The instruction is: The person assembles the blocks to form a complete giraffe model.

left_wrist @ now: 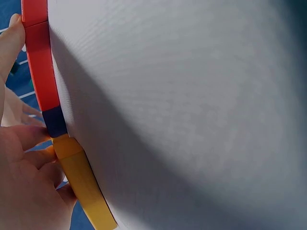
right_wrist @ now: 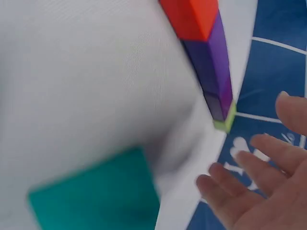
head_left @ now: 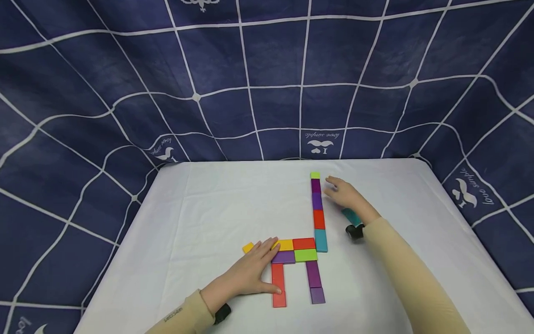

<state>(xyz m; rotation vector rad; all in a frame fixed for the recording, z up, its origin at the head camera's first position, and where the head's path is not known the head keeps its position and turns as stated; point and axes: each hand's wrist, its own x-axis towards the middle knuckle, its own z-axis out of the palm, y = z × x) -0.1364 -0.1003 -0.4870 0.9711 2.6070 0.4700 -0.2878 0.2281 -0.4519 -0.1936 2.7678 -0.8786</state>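
Flat coloured blocks form a figure on the white cloth. My left hand (head_left: 249, 272) lies spread over its left part, fingers across the yellow block (head_left: 285, 245) and thumb touching the red block (head_left: 278, 299) of the left leg. In the left wrist view its fingers rest along a yellow block (left_wrist: 87, 187). Beside the upright column, my right hand (head_left: 346, 194) hovers with loosely bent fingers and holds nothing. Topping that column is a lime green block (head_left: 315, 175), above purple, red and blue blocks. A teal block (head_left: 352, 216) lies apart under the right wrist, partly hidden.
A white cloth (head_left: 225, 199) covers the table. Dark blue curtains (head_left: 271, 55) with white lines stand behind it and at both sides. Each wrist carries a black camera, like the one on the right (head_left: 354, 232).
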